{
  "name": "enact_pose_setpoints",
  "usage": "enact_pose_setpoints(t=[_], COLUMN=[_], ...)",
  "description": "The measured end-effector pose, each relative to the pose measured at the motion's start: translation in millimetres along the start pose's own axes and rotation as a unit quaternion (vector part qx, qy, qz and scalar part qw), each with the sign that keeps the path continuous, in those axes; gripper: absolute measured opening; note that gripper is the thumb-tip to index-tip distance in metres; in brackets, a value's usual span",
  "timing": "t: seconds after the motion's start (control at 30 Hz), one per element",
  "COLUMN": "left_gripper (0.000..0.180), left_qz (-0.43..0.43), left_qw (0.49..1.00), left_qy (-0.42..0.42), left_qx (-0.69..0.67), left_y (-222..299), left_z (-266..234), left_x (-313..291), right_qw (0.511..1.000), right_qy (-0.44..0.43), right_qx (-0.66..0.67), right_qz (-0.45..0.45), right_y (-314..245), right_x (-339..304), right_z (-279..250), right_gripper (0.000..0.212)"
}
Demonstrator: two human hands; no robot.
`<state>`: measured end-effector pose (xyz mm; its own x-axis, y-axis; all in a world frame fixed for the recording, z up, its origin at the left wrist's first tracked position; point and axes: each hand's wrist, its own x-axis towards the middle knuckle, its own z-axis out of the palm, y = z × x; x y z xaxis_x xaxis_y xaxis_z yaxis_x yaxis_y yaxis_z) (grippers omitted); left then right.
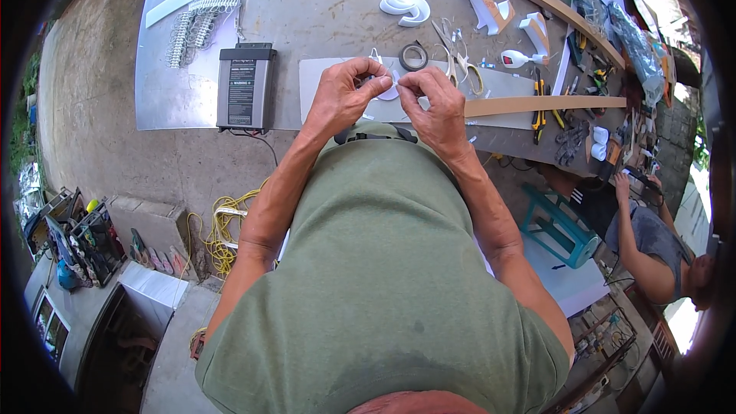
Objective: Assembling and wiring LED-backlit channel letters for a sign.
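Observation:
Over the near edge of the metal-topped table [322,23], my left hand [343,93] and my right hand [435,107] face each other, thumbs and forefingers pinched. What they grip is thin and small, perhaps a wire, and my fingers mostly hide it. Between and beneath them lies a white curved piece [389,92], partly covered by my fingers. Just beyond my right hand are a roll of black tape [413,56] and a pair of scissors [452,50]. A flat grey-white sheet [313,80] lies under my hands.
A black power supply box [244,90] stands left, near coiled strings of small modules [201,23]. White foam-like letters [405,8] lie at the back. Tan strips [537,104] and cutters [539,111] are right. A co-worker [648,238] holds a tool beside a teal stool [560,222].

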<state>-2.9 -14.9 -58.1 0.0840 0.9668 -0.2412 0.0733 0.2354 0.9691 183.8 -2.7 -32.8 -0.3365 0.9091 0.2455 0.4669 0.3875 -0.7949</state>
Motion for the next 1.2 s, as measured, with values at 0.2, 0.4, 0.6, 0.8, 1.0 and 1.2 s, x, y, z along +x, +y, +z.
enact_pose_setpoints(t=[0.2,0.4,0.6,0.8,1.0,1.2], left_gripper=[0.018,0.019,0.023,0.026,0.026,0.025], left_qz=[0.012,0.029,-0.037,-0.048,-0.067,-0.087], left_qw=[1.0,0.997,0.994,0.997,0.996,0.985], left_qy=[-0.018,-0.044,-0.095,-0.044,0.054,0.145], left_qx=[0.009,0.064,0.047,0.036,-0.005,0.045], left_y=[-12.1,-17.2,-17.7,-48.1,-54.3,-76.7], left_z=[-3.2,-12.8,-32.8,-55.1,-68.4,-69.9], left_x=[4.6,10.7,20.4,31.6,41.9,60.0], right_qw=[1.0,0.999,0.998,0.991,0.972,0.962], right_qy=[-0.024,-0.043,-0.064,-0.064,-0.091,-0.121], right_qx=[-0.006,0.017,0.011,-0.058,-0.118,-0.134], right_qz=[-0.006,0.004,-0.001,-0.105,-0.183,-0.204], right_y=[7.4,8.0,25.2,49.6,66.7,95.8], right_x=[-4.2,-3.2,5.1,34.5,72.7,97.1], right_z=[1.6,8.9,23.6,52.0,83.0,113.3], right_gripper=[0.011,0.013,0.013,0.013,0.013,0.007])
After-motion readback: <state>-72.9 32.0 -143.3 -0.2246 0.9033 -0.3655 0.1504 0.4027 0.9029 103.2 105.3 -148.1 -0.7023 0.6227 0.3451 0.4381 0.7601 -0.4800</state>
